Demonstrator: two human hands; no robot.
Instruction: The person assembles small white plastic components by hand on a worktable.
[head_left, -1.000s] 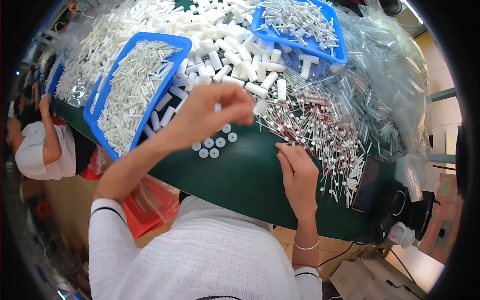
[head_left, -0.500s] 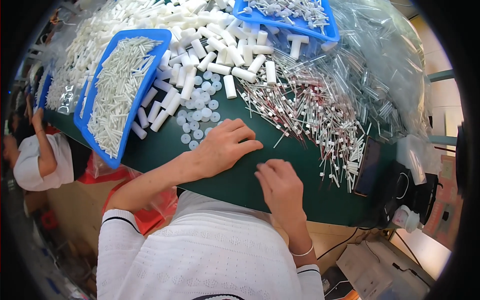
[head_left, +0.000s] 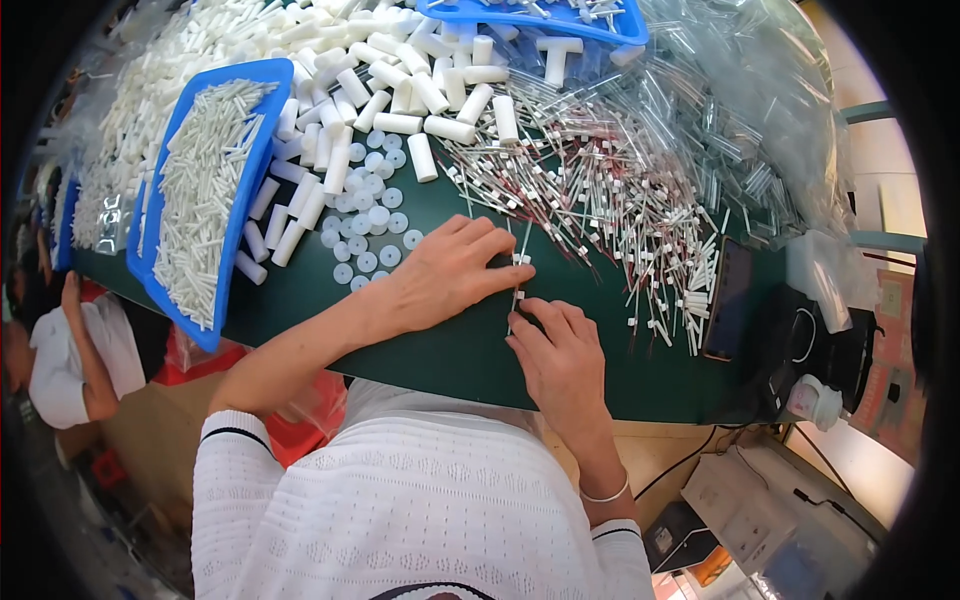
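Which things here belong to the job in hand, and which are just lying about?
Job, likely:
thin pieces at left hand and right hand
heap of similar pieces
white discs, thick cylinders, blue tray of tubes

Lying about, apparently:
dark phone
carton

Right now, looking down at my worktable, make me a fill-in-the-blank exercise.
The tray of thin white rods, left of the round discs, is coloured ____.
The phone lies to the ____ of the heap of thin sticks.
The left hand and right hand are both at a slim stick; the tabletop beneath them is dark ____.
Missing words: blue; right; green.
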